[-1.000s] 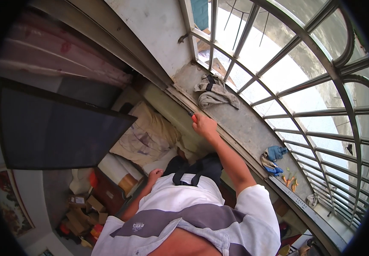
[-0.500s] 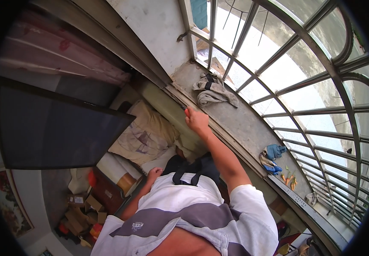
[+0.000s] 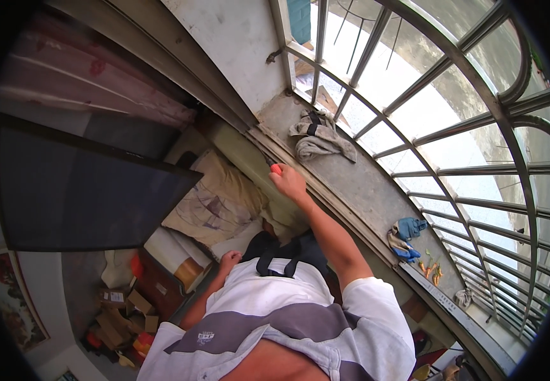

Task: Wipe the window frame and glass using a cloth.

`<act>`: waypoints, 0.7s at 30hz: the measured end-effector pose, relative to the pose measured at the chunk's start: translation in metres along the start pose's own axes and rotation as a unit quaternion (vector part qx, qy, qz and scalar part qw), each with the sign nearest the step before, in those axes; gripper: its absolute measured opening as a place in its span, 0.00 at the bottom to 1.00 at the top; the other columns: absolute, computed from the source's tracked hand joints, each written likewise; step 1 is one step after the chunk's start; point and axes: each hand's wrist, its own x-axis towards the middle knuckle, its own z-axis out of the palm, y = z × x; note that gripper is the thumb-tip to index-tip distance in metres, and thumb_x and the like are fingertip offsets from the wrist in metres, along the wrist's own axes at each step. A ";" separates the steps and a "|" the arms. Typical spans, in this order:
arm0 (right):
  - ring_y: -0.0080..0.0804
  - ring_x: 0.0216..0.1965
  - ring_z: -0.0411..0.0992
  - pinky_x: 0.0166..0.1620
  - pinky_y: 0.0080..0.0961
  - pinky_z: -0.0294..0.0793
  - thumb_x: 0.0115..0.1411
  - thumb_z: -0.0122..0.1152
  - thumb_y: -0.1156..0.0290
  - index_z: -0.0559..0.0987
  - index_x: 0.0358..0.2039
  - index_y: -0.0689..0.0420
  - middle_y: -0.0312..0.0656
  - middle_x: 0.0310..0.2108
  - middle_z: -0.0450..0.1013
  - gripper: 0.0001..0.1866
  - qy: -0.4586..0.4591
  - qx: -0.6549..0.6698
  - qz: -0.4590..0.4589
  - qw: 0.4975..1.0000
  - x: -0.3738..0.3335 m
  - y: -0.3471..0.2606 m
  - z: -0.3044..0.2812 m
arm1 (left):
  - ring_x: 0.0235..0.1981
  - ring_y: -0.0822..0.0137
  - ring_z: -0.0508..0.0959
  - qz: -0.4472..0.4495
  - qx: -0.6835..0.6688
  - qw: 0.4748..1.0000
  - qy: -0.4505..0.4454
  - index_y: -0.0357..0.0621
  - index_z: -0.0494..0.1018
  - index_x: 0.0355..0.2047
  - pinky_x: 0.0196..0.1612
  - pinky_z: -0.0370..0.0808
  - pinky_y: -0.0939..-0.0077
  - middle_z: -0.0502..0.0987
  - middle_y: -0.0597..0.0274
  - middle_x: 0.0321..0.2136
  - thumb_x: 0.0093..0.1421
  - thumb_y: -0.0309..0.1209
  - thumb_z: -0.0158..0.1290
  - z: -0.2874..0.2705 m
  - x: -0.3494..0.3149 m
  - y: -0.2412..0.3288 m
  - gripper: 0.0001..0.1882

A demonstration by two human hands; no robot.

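Note:
My right hand (image 3: 289,183) is stretched out over the window's sill track (image 3: 325,197), its fingers wrapped round a red-handled tool (image 3: 276,169). A thin dark end of this tool points away toward the track's inner edge; its exact kind is too small to tell. Down by my waist, my left hand (image 3: 230,259) is curled closed beside the black waistband, and nothing shows in it. Just beyond it lies a beige patterned cushion (image 3: 214,197).
Grey cloths (image 3: 322,138) lie on the concrete ledge, with blue rags (image 3: 407,235) and orange vegetables (image 3: 434,270) farther right. Metal window bars (image 3: 440,171) edge the ledge. A large dark screen (image 3: 90,190) stands left, cardboard boxes (image 3: 119,320) below it.
My right hand has shifted slightly left and toward the inner side of the track, with the red-handled tool in it. My left hand has stayed in place.

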 end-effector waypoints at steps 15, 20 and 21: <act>0.31 0.14 0.68 0.19 0.29 0.68 0.46 0.54 0.57 0.74 0.36 0.58 0.43 0.16 0.69 0.21 0.019 0.100 0.076 0.992 0.008 0.017 0.028 | 0.25 0.74 0.73 -0.003 -0.003 1.000 -0.004 0.39 0.73 0.32 0.30 0.70 0.79 0.75 0.62 0.23 0.53 0.33 0.49 -0.002 -0.003 0.012 0.11; 0.45 0.35 0.72 0.39 0.39 0.68 0.44 0.53 0.55 0.75 0.35 0.59 0.50 0.29 0.73 0.23 -0.174 0.199 0.225 0.938 0.018 -0.008 -0.024 | 0.24 0.73 0.73 -0.008 0.009 1.000 -0.002 0.39 0.73 0.33 0.30 0.70 0.79 0.75 0.62 0.23 0.53 0.34 0.50 -0.003 -0.001 0.004 0.11; 0.44 0.30 0.72 0.34 0.38 0.69 0.45 0.53 0.55 0.75 0.34 0.59 0.49 0.26 0.73 0.22 -0.162 0.164 0.184 0.956 0.019 -0.008 -0.029 | 0.24 0.73 0.73 -0.007 0.011 1.000 -0.003 0.39 0.73 0.33 0.30 0.70 0.79 0.75 0.62 0.23 0.53 0.34 0.50 -0.003 0.000 0.002 0.11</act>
